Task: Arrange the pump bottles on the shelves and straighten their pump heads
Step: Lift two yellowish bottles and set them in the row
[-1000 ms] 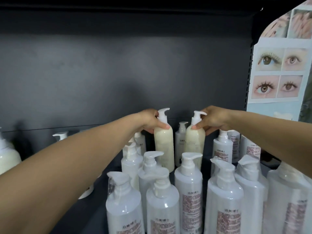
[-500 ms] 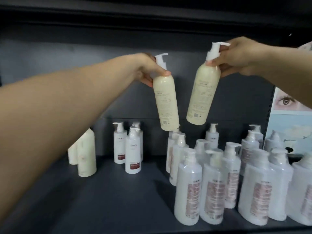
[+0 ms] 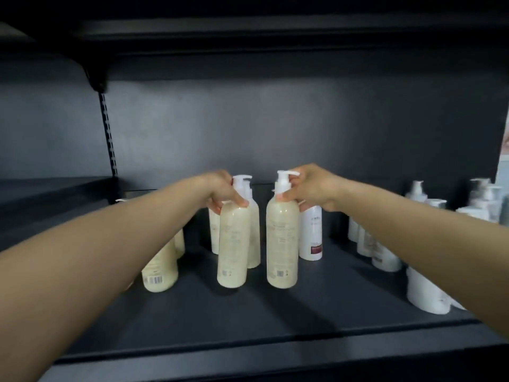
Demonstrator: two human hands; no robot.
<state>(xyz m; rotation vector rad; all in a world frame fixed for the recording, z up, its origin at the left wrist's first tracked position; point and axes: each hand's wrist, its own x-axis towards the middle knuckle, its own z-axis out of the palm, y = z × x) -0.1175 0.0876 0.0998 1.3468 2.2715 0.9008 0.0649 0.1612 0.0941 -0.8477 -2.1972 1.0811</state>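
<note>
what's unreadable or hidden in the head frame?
- Label print on the two held cream bottles: blurred and too small to read.
- Whether those bottles' bases rest on the shelf: cannot tell.
- Bottle behind the left forearm: top hidden by the arm.
- White bottles at right: partly covered by the right forearm.
- Left hand and right hand grip: fingers behind the necks are hidden.

Single head cam, wide-angle, facing straight into the dark shelf [image 3: 275,321] bay from about arm's reach, roughly level with the bottle tops. Both forearms run in from the lower corners; no second view, so no overlap.
</note>
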